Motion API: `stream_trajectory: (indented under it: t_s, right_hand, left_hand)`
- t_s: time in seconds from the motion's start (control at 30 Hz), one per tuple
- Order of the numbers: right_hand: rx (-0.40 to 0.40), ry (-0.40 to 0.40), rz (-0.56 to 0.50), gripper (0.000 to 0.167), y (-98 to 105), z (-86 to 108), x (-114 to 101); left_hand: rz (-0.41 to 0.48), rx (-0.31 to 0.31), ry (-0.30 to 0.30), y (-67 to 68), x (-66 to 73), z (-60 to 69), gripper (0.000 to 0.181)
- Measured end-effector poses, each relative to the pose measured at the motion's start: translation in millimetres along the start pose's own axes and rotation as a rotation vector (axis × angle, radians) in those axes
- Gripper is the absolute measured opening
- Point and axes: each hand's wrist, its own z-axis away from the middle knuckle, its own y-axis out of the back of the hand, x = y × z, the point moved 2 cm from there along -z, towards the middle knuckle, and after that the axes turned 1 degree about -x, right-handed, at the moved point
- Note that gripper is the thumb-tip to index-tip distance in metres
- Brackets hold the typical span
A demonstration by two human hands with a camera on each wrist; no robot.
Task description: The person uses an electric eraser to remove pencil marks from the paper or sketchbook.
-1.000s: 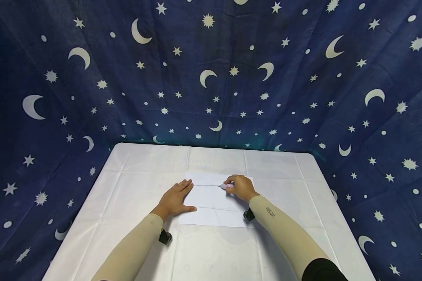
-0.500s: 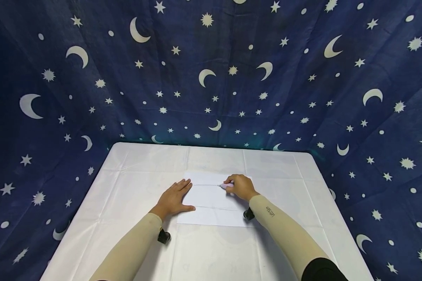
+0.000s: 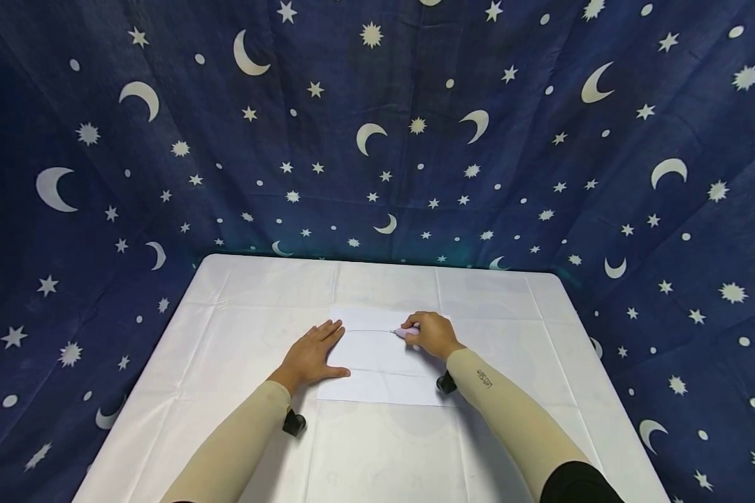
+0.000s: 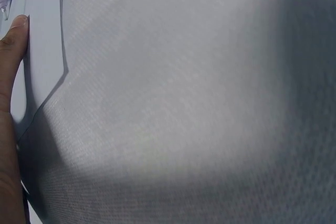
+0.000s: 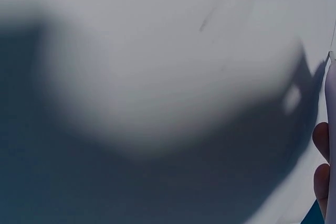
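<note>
Clock taken from the head view, 12 o'clock pointing away from the person. Nearest: two beige sleeves (image 3: 226, 447) are seen, with a small black wrist camera (image 3: 293, 423) below the left cuff. Beyond them a sheet of white paper (image 3: 380, 391) is laid flat on a table (image 3: 384, 454) covered in white cloth.

The left hand (image 3: 310, 356) is laid flat over the 9 o'clock edge of the paper, fingers toward 1 o'clock, thumb stretched to 3 o'clock; nothing is gripped by it. At its 3 o'clock, on the paper's right part, a pale purple pen (image 3: 405, 332) (judged by shape) is pinched in the right hand (image 3: 433, 335), the nearer one.

The pen's long axis is set roughly 9-to-3, tip at 9 o'clock from the grip and apparently touching the paper. From that tip a thin line (image 3: 368, 331) is run toward 9 o'clock, up to the left fingertips; whether drawn or cut cannot be told.

Farthest: a blue curtain (image 3: 418, 91) patterned with moons and stars is hung at 12 o'clock.
</note>
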Motion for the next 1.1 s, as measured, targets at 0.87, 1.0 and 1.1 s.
stream_trajectory:
  t_s: [0.87,1.0,1.1]
  right_hand:
    - [0.0,-0.004,-0.001,0.02,0.8,-0.1,1.1]
    - [0.0,0.0,-0.002,0.021,-0.9,-1.8,-0.8]
    - [0.0,0.002,-0.006,0.022,-2.1,-2.8,-2.6]
  left_hand:
    - [0.015,-0.007,0.002,3.6,-0.8,1.7,0.105]
    - [0.013,-0.001,0.0,1.8,-1.5,0.8,0.105]
    - [0.004,-0.001,-0.002,-0.1,-2.4,-0.1,0.106]
